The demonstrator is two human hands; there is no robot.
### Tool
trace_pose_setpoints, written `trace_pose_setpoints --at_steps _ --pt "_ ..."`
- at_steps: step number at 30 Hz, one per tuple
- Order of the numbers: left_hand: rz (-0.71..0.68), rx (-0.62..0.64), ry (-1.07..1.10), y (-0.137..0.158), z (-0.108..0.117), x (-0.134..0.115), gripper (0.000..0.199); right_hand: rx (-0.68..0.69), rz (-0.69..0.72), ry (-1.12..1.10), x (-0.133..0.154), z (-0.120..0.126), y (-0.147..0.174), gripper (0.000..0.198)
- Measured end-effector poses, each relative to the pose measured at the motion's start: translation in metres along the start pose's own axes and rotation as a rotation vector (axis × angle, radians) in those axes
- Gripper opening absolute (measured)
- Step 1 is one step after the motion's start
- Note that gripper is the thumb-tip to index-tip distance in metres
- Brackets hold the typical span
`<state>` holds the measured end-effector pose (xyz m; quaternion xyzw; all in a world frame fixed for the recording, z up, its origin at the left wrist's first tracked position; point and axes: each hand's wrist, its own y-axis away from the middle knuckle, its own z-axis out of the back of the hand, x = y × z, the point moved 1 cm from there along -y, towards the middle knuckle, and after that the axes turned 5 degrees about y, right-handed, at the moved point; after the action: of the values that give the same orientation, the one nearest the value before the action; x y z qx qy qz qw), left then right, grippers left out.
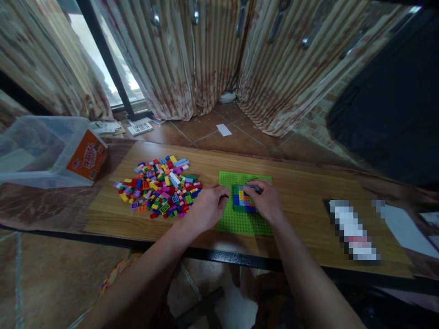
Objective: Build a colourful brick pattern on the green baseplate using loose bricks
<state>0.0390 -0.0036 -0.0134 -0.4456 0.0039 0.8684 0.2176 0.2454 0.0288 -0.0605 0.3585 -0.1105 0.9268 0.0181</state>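
A bright green studded baseplate [226,224] lies on the wooden board, partly under my hands. On it sits a low, square build of toy bricks [241,204], with green and blue around yellow, orange and other colours. My right hand [269,198] reaches over the build's right side, its fingers closed on a small greyish-blue toy brick [253,188] at the far edge. My left hand [211,206] hovers at the plate's left side with thumb and fingers pinched together. Anything between those fingertips is too small to make out.
A loose pile of mixed toy bricks [161,187] spreads left of the plate. Beyond it stands a clear plastic bin [44,137] with an orange label. A blurred-out object [353,230] and white paper [409,228] lie at the right. Curtains [202,59] hang behind the table.
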Motion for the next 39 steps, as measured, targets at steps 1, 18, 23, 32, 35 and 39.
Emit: trace_pose_setpoints --at_steps 1,18,23,32,35,39 --pt "0.003 0.002 -0.002 0.0 -0.001 0.0 0.024 -0.001 0.006 0.001 0.0 0.0 0.0 0.022" --pt "0.042 -0.021 -0.033 -0.015 -0.033 -0.004 0.029 -0.041 -0.245 -0.464 -0.005 0.009 -0.008 0.033" --pt "0.019 0.036 -0.204 -0.026 -0.047 -0.005 0.033 -0.022 -0.222 -0.46 0.002 0.01 -0.006 0.03" --pt "0.009 0.109 -0.414 -0.041 -0.051 -0.007 0.032 0.047 -0.171 -0.456 -0.002 0.011 -0.006 0.033" --pt "0.004 0.11 -0.431 -0.044 -0.051 -0.007 0.033 0.064 -0.158 -0.455 -0.002 0.011 -0.007 0.031" --pt "0.026 0.105 -0.414 -0.044 -0.051 -0.006 0.037 0.089 -0.137 -0.448 -0.001 0.01 -0.006 0.025"
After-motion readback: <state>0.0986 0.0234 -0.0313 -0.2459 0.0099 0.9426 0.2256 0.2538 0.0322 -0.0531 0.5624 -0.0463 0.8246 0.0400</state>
